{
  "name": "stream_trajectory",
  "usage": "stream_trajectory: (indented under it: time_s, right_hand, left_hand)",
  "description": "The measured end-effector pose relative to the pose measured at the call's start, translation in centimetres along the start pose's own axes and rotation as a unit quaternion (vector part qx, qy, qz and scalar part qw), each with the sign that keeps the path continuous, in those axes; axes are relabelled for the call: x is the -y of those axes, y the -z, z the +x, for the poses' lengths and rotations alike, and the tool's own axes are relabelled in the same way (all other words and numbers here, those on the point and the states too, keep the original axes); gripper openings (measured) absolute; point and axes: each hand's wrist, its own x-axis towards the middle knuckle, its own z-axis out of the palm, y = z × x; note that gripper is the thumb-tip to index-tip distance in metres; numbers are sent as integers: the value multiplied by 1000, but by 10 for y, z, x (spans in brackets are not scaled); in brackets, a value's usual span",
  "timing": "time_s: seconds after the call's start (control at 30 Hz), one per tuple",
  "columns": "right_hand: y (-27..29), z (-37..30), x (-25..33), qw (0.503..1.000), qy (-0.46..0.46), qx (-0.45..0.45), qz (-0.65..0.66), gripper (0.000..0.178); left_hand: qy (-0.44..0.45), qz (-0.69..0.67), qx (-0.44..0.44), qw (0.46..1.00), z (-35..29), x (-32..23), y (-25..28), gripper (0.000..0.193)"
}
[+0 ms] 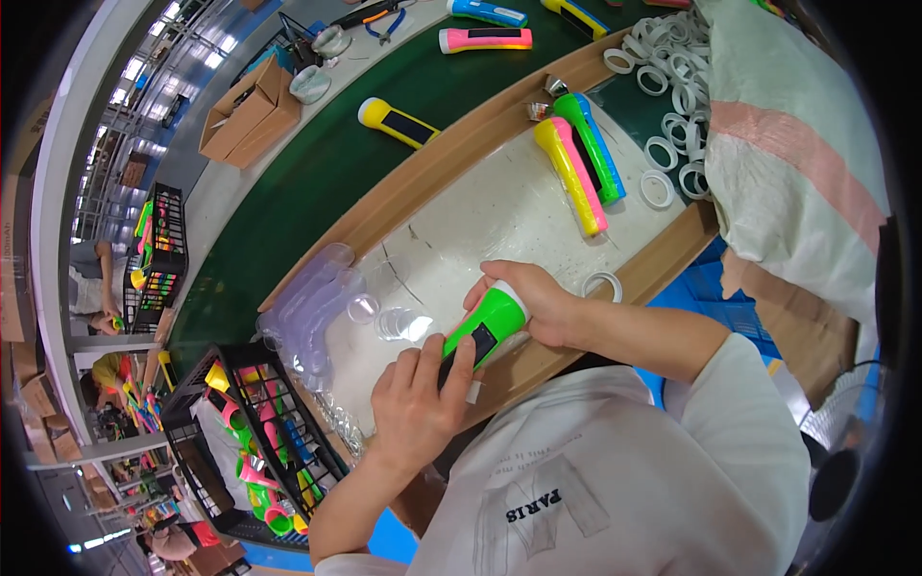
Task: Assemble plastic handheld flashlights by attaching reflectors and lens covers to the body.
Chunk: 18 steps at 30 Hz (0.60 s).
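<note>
Between my two hands is a green flashlight [497, 317] with a white ring at its head and a dark panel on its side. My left hand [420, 389] is closed around the body and tail end, the thumb lying along the dark panel. My right hand [533, 300] wraps the head end, its fingers partly hidden behind it. Close to my right forearm lies a loose white ring [602, 286]. Clear round lenses [403, 324] rest on the worktop just beyond my left hand. A yellow-and-pink flashlight [573, 178] and a green-and-blue one [594, 144] lie farther off.
Stacked clear lenses [312, 307] lie at left, above a black crate [259, 442] of colourful flashlight parts. White rings [677, 77] spill beside a woven sack [788, 144]. Cardboard edging [432, 158] borders the worktop; beyond it a green belt [317, 173] carries several flashlights.
</note>
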Motion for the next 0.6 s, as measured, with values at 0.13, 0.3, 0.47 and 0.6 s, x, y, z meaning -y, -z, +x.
stream_trajectory:
  time_s: [0.13,0.3,0.47,0.6]
  right_hand:
    - [-20,-33,7,930,298,58,-208,54]
    - [6,1,2,996,74,-42,-27,42]
    - [-6,-30,10,947,267,-7,-178,47]
    - [14,-25,2,918,300,17,-257,49]
  left_hand:
    - [138,-281,-18,950,-23,15,4,47]
    - [5,24,-35,999,3,-2,-18,40]
    - [130,-310,-64,940,-5,13,-23,42]
    - [118,-283,-28,951,-5,1,-23,40]
